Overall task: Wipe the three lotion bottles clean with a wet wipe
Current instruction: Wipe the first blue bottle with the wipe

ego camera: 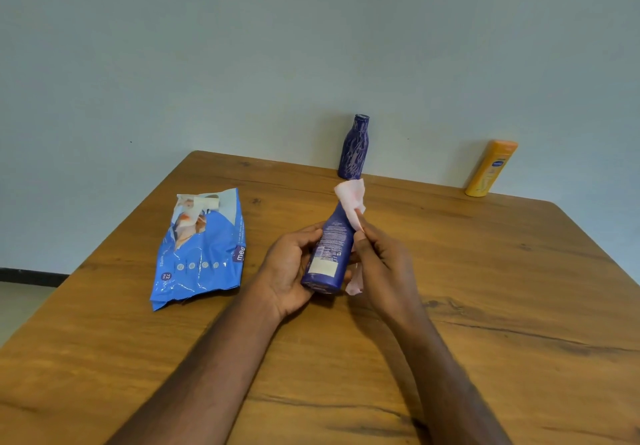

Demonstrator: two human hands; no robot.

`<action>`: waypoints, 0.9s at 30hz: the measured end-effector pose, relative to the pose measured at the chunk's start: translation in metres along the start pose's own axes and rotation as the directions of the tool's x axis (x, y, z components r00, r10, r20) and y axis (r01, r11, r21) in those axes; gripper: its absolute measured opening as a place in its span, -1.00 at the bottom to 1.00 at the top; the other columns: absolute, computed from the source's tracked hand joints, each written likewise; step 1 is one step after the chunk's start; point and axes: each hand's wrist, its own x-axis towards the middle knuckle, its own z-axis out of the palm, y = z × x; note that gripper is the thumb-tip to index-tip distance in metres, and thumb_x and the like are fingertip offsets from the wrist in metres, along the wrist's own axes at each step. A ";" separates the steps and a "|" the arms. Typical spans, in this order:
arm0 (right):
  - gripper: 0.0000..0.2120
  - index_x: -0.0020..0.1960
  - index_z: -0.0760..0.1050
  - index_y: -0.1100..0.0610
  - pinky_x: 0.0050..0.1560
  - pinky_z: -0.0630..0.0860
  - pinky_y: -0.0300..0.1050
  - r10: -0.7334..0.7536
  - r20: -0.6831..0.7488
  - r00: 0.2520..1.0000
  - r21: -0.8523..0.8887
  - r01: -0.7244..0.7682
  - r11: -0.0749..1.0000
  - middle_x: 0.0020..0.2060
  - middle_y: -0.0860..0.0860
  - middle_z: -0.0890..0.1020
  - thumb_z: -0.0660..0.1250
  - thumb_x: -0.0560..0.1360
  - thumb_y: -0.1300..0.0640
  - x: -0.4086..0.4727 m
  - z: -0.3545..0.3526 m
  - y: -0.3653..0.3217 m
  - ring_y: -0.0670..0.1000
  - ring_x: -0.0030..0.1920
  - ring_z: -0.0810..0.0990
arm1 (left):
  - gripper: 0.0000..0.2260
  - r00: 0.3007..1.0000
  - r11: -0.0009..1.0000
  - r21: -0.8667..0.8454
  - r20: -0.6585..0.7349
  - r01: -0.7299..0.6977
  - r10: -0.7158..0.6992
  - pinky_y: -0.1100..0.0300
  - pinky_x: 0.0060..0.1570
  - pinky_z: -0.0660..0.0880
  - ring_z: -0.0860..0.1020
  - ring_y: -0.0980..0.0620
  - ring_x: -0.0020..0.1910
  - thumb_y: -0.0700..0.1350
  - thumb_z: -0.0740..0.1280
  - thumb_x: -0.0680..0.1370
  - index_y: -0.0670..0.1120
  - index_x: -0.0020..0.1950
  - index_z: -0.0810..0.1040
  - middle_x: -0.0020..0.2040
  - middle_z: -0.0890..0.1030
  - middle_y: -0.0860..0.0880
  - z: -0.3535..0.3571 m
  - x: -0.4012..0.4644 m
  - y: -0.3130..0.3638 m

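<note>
My left hand [289, 269] grips a dark blue lotion bottle [329, 252] above the wooden table, its base toward me and its top pointing away. My right hand [384, 264] holds a pale pink wet wipe [351, 198] against the bottle's right side; the wipe covers the bottle's top, and a corner hangs below my palm. A second blue bottle [354, 148] with pale streaks stands upright at the table's far edge. A yellow bottle [491, 169] stands at the far right edge, by the wall.
A blue wet-wipe pack [201, 250] lies flat on the left of the wooden table [485, 288], its flap open with a wipe poking out. A plain wall rises just behind the table's far edge. Floor shows past the left edge.
</note>
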 end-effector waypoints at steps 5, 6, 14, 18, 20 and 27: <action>-0.64 0.46 0.45 0.05 -0.12 0.48 -0.39 -0.100 0.143 0.985 -0.242 0.133 0.961 0.07 -0.11 0.68 0.21 0.68 0.16 -0.014 0.004 -0.006 -0.23 -0.10 0.63 | -0.73 0.990 0.983 -0.141 -0.089 -0.121 0.109 -0.07 0.08 0.59 0.66 -0.13 -0.04 -0.14 0.25 0.64 -0.23 0.26 0.59 0.09 0.67 -0.25 -0.004 0.004 0.008; -0.66 0.42 0.50 0.03 -0.10 0.46 -0.40 -0.130 0.155 0.979 -0.267 0.168 0.949 0.10 -0.15 0.68 0.24 0.66 0.15 -0.016 0.006 -0.008 -0.26 -0.08 0.63 | -0.74 0.988 0.978 -0.161 -0.102 -0.132 0.117 -0.06 0.04 0.60 0.65 -0.13 -0.09 -0.12 0.25 0.64 -0.24 0.20 0.60 0.04 0.65 -0.25 -0.005 0.004 0.010; -0.82 -0.03 0.64 0.19 -0.33 0.50 -0.14 0.331 -0.099 0.938 0.596 -0.211 0.775 -0.21 0.12 0.70 0.27 0.64 0.19 -0.013 0.013 -0.021 0.05 -0.21 0.63 | -0.65 0.991 0.962 -0.245 -0.083 -0.119 0.102 -0.09 0.26 0.47 0.61 -0.12 0.04 0.03 0.16 0.70 -0.18 0.27 0.57 0.05 0.66 -0.20 -0.009 0.007 0.010; -0.76 -0.03 0.64 0.00 -0.33 0.50 -0.04 0.221 -0.399 0.890 0.309 -0.096 0.946 -0.23 -0.01 0.62 0.21 0.69 0.09 -0.003 0.001 -0.004 -0.02 -0.24 0.56 | -0.63 0.997 0.987 -0.142 -0.032 -0.081 0.077 -0.05 0.13 0.51 0.63 -0.12 -0.01 0.02 0.23 0.65 -0.20 0.30 0.57 0.09 0.67 -0.21 -0.011 0.008 0.006; -0.78 0.10 0.64 0.04 -0.31 0.44 -0.18 -0.001 -0.373 0.928 0.107 0.044 0.993 -0.27 -0.10 0.57 0.20 0.69 0.17 -0.003 0.003 -0.003 -0.19 -0.31 0.49 | -0.61 0.998 0.990 -0.129 0.018 -0.055 0.057 -0.05 0.14 0.51 0.62 -0.13 0.00 0.00 0.30 0.59 -0.21 0.31 0.57 0.10 0.65 -0.22 -0.008 0.006 0.003; -0.55 0.54 0.28 -0.14 0.15 0.63 -0.04 -0.140 -0.030 0.990 -0.188 0.132 0.973 0.39 -0.03 0.55 0.17 0.69 0.14 -0.007 0.018 -0.004 -0.04 0.23 0.62 | -0.58 0.986 0.987 -0.161 0.161 -0.005 0.032 -0.12 0.41 0.41 0.49 -0.17 0.37 -0.15 0.36 0.59 -0.18 0.44 0.50 0.38 0.52 -0.24 -0.005 0.004 -0.004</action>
